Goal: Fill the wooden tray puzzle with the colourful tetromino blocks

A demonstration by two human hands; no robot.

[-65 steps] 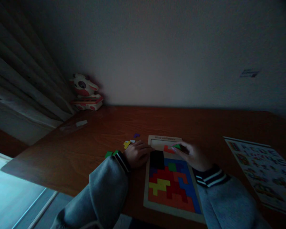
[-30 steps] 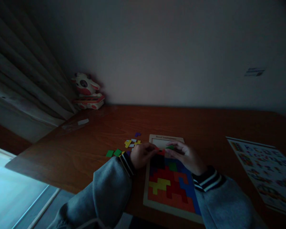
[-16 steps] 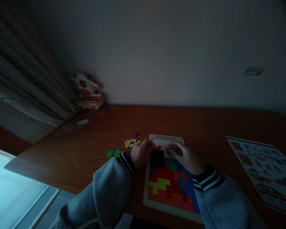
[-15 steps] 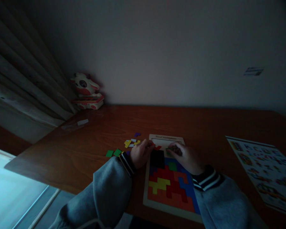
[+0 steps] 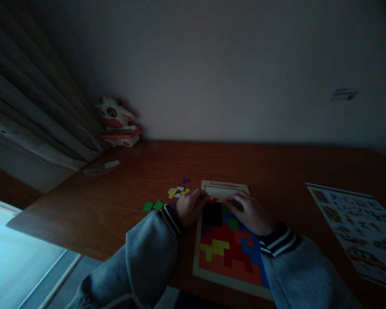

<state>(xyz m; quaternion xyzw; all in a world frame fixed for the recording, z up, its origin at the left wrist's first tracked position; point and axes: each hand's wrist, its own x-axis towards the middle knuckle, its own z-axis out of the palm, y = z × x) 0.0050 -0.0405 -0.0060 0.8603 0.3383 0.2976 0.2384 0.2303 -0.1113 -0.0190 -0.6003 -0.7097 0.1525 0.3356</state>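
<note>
A wooden puzzle board (image 5: 197,257) lies in front of me, its lower part filled with red, orange, yellow, blue and green block pieces and a black square (image 5: 212,214). My left hand (image 5: 189,207) is closed at the board's upper left edge, pinching a red puzzle piece (image 5: 214,200) that shows at its fingertips. Over the upper right part, my right hand (image 5: 248,211) is closed, thumb and finger on a green puzzle piece (image 5: 225,208) beside the black square. The fingers partly cover that piece.
Loose green (image 5: 148,206), yellow (image 5: 172,193), white and purple (image 5: 185,180) pieces lie left of the board. A printed picture sheet (image 5: 357,231) is on the right. At the back left stands a cow-shaped toy (image 5: 116,124), near a small white slip (image 5: 112,164) on the table.
My right hand has shifted slightly left, bringing the green piece down next to the black square. My left hand stays nearly still with the red piece.
</note>
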